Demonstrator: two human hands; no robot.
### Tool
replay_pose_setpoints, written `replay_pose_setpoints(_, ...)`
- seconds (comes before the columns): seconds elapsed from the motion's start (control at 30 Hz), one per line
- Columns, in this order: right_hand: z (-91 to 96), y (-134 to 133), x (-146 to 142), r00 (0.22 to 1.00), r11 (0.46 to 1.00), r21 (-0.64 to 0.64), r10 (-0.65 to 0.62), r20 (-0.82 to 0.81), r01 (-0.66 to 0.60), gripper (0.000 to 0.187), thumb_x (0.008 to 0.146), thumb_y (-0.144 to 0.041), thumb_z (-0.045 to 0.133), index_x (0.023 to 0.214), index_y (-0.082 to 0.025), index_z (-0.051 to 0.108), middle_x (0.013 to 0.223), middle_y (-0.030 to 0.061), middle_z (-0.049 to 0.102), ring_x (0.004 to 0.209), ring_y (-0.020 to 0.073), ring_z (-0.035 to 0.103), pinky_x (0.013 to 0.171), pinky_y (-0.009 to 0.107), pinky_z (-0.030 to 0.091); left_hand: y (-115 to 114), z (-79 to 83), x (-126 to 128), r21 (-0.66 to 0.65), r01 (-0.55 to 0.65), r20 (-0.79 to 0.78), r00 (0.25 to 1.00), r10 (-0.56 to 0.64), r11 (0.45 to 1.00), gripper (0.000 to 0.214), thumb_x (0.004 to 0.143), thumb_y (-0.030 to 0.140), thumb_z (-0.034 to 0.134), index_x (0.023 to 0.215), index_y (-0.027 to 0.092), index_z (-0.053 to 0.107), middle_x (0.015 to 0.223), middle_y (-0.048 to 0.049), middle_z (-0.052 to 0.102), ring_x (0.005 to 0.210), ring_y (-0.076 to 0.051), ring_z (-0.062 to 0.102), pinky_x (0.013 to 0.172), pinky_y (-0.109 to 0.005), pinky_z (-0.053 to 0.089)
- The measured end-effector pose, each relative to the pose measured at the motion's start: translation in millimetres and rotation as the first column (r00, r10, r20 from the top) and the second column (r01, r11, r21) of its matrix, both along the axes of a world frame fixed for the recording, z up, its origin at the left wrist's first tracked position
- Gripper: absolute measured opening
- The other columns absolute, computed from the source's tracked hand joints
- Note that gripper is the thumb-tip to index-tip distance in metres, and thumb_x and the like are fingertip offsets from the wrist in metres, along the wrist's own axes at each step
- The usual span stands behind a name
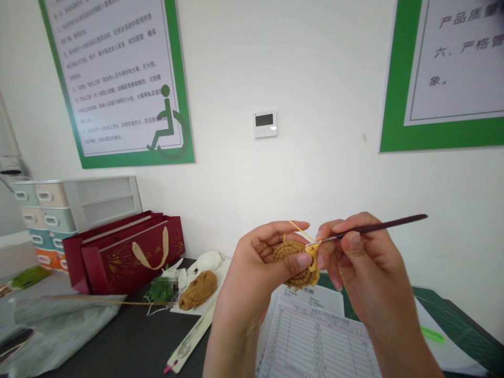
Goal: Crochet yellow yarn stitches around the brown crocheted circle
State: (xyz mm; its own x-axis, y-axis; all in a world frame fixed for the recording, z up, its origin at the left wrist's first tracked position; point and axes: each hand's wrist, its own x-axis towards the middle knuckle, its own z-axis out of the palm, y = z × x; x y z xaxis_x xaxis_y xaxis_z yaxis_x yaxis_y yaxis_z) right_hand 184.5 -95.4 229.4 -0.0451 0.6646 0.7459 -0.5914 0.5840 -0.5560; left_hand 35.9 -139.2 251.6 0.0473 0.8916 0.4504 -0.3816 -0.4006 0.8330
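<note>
Between the fingers and thumb of my left hand point(263, 257) is a round brown crochet piece point(293, 262) with a yellow edge point(313, 254). A strand of yellow yarn point(301, 231) runs over the left index finger towards the hook. My right hand point(362, 257) grips a crochet hook point(388, 223) with a dark handle and a thin metal shaft. The hook's tip is at the yellow stitches on the piece's upper right side. Fingers partly cover the piece, so its full outline is hidden.
Printed sheets point(315, 341) lie below my hands, over a green cutting mat point(452, 320). To the left are a brown yarn ball point(199, 290), green yarn point(160, 290), a pale ruler-like strip point(192, 336), a red gift bag point(129, 257), a drawer unit point(102, 202) and a grey bag point(63, 328).
</note>
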Motion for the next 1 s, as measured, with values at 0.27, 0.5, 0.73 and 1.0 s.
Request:
replay_pose_setpoints(0.27, 0.7, -1, 3, 1.0, 0.998, 0.07, -0.009, -0.005, 0.01, 0.004, 0.103, -0.028, 0.055, 0.099, -0.027, 0.055, 0.091, 0.0017, 0.073, 0.057, 0.0152, 0.072, 0.04, 0.021, 0.051, 1, 3.4, 0, -0.03, 0.069, 0.053, 0.996, -0.067, 0.997, 0.036, 0.064, 0.009, 0.093, 0.098, 0.016, 0.083, 0.082, -0.0034, 0.077, 0.073, -0.012, 0.07, 0.069, -0.021, 0.056)
replay_pose_setpoints(0.5, -0.2, -5, 10, 0.991, 0.974, 0.197, -0.122, 0.063, 0.108, 0.003, 0.103, -0.028, 0.056, 0.104, -0.027, 0.058, 0.095, 0.0026, 0.071, 0.064, 0.0183, 0.075, 0.047, 0.03, 0.059, 1, 2.8, 0, -0.021, 0.06, 0.046, 0.997, -0.059, 0.998, 0.036, 0.065, 0.008, 0.092, 0.099, 0.015, 0.083, 0.08, -0.0037, 0.078, 0.071, -0.012, 0.07, 0.068, -0.021, 0.057)
replay_pose_setpoints(0.73, -1.6, -12, 12, 0.965, 0.93, 0.308, -0.242, 0.096, 0.203, 0.014, 0.104, -0.019, 0.05, 0.107, -0.027, 0.061, 0.101, 0.005, 0.07, 0.068, 0.0178, 0.074, 0.054, 0.035, 0.062, 1, 2.2, 0, 0.018, 0.022, 0.002, 1.0, -0.022, 1.0, 0.036, 0.067, 0.008, 0.091, 0.101, 0.016, 0.082, 0.081, -0.0047, 0.079, 0.071, -0.014, 0.071, 0.069, -0.023, 0.056)
replay_pose_setpoints(1.0, -0.2, -11, 8, 0.917, 0.792, 0.504, -0.4, 0.003, 0.344, 0.023, 0.098, -0.007, 0.053, 0.109, -0.022, 0.066, 0.102, 0.0067, 0.071, 0.064, 0.0138, 0.07, 0.054, 0.032, 0.06, -1, 2.5, 3, 0.058, 0.014, 0.022, 1.0, -0.015, 0.998, 0.037, 0.067, 0.006, 0.09, 0.101, 0.017, 0.082, 0.078, -0.0027, 0.078, 0.07, -0.012, 0.07, 0.068, -0.021, 0.056)
